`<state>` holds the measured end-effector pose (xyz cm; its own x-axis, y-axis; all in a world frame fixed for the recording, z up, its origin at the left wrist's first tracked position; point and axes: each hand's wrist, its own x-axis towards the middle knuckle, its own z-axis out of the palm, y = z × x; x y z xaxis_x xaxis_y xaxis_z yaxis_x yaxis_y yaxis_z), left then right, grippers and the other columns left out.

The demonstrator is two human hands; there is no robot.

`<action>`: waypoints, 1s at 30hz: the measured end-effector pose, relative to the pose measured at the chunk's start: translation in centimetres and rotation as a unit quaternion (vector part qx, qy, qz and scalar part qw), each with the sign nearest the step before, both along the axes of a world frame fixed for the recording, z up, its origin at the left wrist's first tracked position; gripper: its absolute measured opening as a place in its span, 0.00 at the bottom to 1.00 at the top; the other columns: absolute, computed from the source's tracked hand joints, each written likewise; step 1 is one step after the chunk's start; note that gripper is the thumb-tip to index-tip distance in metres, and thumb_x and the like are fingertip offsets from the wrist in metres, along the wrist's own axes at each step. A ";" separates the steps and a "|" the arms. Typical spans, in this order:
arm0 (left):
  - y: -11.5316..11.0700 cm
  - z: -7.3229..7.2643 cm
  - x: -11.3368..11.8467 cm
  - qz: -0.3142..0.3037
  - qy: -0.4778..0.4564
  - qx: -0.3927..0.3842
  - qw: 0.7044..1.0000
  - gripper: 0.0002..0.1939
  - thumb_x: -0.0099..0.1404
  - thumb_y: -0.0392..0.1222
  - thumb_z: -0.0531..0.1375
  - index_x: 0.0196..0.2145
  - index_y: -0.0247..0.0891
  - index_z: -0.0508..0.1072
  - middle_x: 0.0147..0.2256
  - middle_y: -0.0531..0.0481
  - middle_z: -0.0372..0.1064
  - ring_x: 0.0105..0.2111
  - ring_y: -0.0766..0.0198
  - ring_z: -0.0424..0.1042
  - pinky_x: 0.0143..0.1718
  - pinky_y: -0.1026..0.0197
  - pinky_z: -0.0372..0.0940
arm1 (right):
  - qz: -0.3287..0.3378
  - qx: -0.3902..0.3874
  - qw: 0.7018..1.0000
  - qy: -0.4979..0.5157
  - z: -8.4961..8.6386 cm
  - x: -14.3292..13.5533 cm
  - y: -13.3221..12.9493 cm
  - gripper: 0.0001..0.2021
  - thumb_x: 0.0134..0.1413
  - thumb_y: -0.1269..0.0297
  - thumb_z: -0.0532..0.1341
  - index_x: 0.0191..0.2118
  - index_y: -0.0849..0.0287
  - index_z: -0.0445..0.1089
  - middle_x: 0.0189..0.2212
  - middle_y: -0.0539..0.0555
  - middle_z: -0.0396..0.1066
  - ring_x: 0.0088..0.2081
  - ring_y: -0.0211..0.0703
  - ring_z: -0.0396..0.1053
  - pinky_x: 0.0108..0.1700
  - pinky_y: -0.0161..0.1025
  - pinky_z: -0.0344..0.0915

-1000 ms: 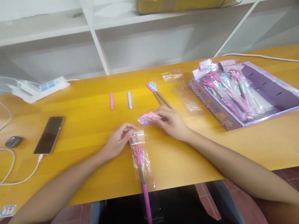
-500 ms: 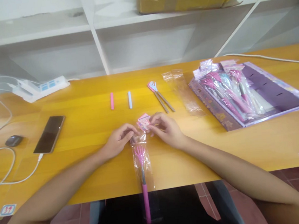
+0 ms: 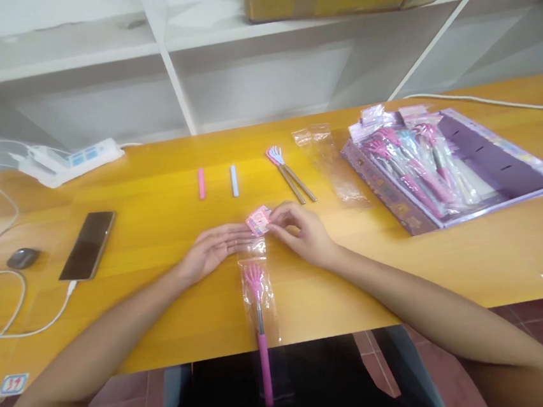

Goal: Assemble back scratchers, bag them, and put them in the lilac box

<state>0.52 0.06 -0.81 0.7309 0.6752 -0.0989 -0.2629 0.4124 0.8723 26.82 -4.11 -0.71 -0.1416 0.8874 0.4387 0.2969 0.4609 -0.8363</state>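
A small pink printed card point(image 3: 258, 221) is pinched between the thumb and finger of my right hand point(image 3: 302, 234). My left hand point(image 3: 212, 249) has its fingers stretched out, their tips beside the card and the top of a clear plastic bag point(image 3: 275, 312). Inside that bag lies a pink hand-shaped scratcher point(image 3: 264, 358) with a metal rod and pink handle, its lower end reaching past the table's front edge. Farther back are a pink tube point(image 3: 201, 183), a blue tube point(image 3: 234, 181) and two scratcher heads on metal rods point(image 3: 291, 173).
On the right, a purple display box point(image 3: 402, 213) holds several bagged scratchers point(image 3: 412, 164). Flat clear bags point(image 3: 335, 165) lie beside it. At the left are a phone point(image 3: 88, 245) on a cable, a black earbud case point(image 3: 23, 257) and a white power strip point(image 3: 75, 161).
My left fingers have straightened from a curled pose at the bag's top. The card has turned slightly and remains in my right hand. The view has shifted a little.
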 end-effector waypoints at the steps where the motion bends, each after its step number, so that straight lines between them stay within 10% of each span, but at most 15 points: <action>1: 0.1 0.0 0.0 -0.003 -0.006 -0.012 1.000 0.23 0.73 0.47 0.63 0.59 0.30 0.79 0.59 0.28 0.77 0.62 0.39 0.75 0.68 0.36 0.61 | 0.000 0.004 1.000 -0.003 0.0 0.0 0.0 0.10 0.72 0.54 0.63 0.45 0.56 0.69 0.39 0.55 0.75 0.38 0.40 0.76 0.40 0.39 0.76; 30: 0.3 0.2 -0.2 -0.022 -0.047 -0.089 0.995 0.29 0.71 0.51 0.56 0.58 0.25 0.79 0.57 0.27 0.78 0.61 0.38 0.75 0.69 0.33 0.57 | 0.066 0.066 0.990 -0.104 0.1 0.7 0.1 0.05 0.72 0.66 0.61 0.50 0.55 0.70 0.39 0.54 0.73 0.31 0.38 0.71 0.36 0.39 0.72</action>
<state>0.31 0.40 -0.63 0.7712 0.6200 -0.1440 -0.3181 0.5714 0.7566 27.48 -4.03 -0.60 -0.3521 0.7924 0.4980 0.3869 0.6078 -0.6935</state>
